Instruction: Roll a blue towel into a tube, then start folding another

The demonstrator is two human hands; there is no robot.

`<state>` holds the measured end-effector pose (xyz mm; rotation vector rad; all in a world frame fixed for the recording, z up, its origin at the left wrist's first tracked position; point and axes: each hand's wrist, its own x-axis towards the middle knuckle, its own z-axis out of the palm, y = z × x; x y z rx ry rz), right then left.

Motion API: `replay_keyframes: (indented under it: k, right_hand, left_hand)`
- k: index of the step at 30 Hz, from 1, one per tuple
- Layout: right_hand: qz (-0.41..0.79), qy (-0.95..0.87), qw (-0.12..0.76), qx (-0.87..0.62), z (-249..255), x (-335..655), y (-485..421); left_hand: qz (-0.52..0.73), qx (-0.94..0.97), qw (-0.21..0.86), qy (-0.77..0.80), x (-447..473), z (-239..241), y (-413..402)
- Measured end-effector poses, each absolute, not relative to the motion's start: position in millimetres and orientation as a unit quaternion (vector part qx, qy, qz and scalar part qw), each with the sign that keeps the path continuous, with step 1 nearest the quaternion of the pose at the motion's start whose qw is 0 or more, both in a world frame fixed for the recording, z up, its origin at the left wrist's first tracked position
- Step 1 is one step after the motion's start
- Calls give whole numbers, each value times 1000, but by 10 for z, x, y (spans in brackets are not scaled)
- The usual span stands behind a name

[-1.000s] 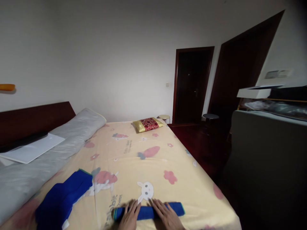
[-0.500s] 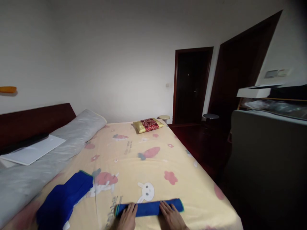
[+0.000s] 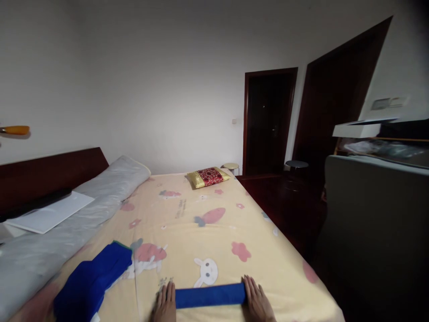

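We pressed left hand (image 3: 165, 304) and right hand (image 3: 256, 303) flat, fingers open, against ends of blue roll (image 3: 210, 295) on bed (image 3: 214, 232).

From my remote seat I saw the rolled blue cloth (image 3: 209, 295) lying low in the frame, just right of centre along the bottom edge; it was a deep, plain blue, wound into a tight, even cylinder; it lay flat on the yellow printed bedsheet (image 3: 214, 232), its long axis running nearly level across the picture, the right end a touch higher; a white rabbit print sat just above its middle; the left hand (image 3: 165, 305) pressed flat against its left end and the right hand (image 3: 256, 302) against its right end, so both ends were covered and I could not make out their edges.
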<state>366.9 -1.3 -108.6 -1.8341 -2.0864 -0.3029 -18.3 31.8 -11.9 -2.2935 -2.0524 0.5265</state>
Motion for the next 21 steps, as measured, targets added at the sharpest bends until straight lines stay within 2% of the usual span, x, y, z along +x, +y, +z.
replay_keyframes:
  k: [7,14,21]
  right_hand:
    - [-78,-747,76,-656,-678,3710,-53]
    - [-52,-748,73,-658,-397,3703,-68]
    - [20,-746,63,-663,-199,3697,-69]
  left_hand:
    - [101,-795,-12,-598,-381,-270,428]
    - [85,-811,-31,-578,-424,-267,467]
    - [83,-800,-21,-593,-402,-32,395]
